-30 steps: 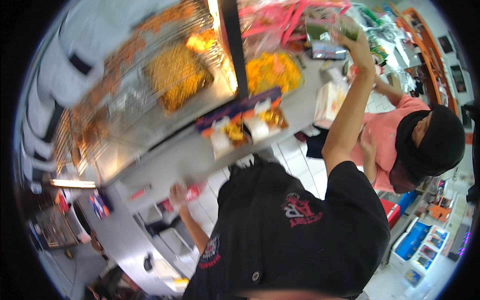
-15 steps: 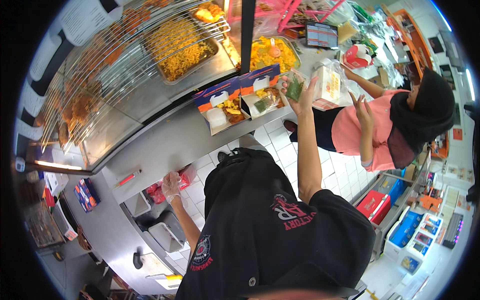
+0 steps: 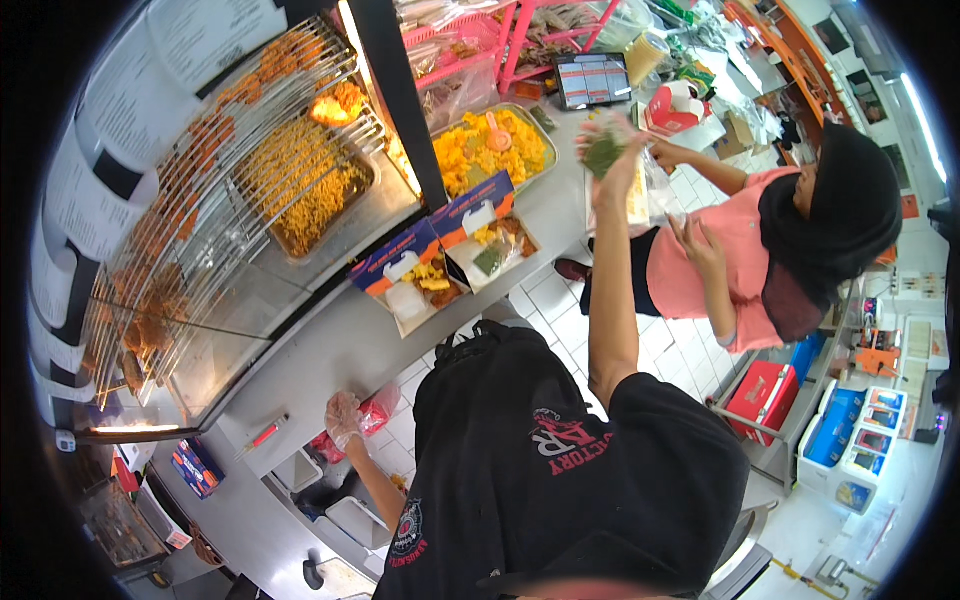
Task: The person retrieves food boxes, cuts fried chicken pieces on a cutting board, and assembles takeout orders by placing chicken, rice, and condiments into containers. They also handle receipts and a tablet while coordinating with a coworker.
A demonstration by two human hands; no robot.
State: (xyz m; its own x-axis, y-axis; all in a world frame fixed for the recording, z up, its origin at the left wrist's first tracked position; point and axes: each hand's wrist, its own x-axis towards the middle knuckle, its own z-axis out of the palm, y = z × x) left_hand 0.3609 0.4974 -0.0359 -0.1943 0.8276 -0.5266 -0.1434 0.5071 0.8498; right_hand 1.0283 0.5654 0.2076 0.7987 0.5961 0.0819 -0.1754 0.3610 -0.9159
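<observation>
I count 2 open boxes (image 3: 478, 208) side by side on the counter (image 3: 312, 350), abt. ctr. of the frame. The left-side one has 1 white lump (image 3: 405, 300) w/ yellow bits (image 3: 428, 272); the other has 1 small packet (image 3: 490, 261), greenish, w/ food around. 1 more, the green packet (image 3: 604, 156), is upper right of ctr., in the person's R hand (image 3: 622, 172), whose fingers are clamped on it. The gloved L hand (image 3: 345, 420), lower left of ctr., is just beside 1 red bag (image 3: 380, 408); fingers together or apart, I can't tell. Upper ctr.: 1 metal tray (image 3: 553, 153) of yellow food (image 3: 465, 165) w/ 1 scoop (image 3: 498, 135). Upper left: 1 pan (image 3: 372, 180) of noodles (image 3: 300, 180). Upper right: 1 tablet (image 3: 592, 82), 1 red-white carton (image 3: 675, 108). 1 co-worker (image 3: 705, 250) stands at right.
</observation>
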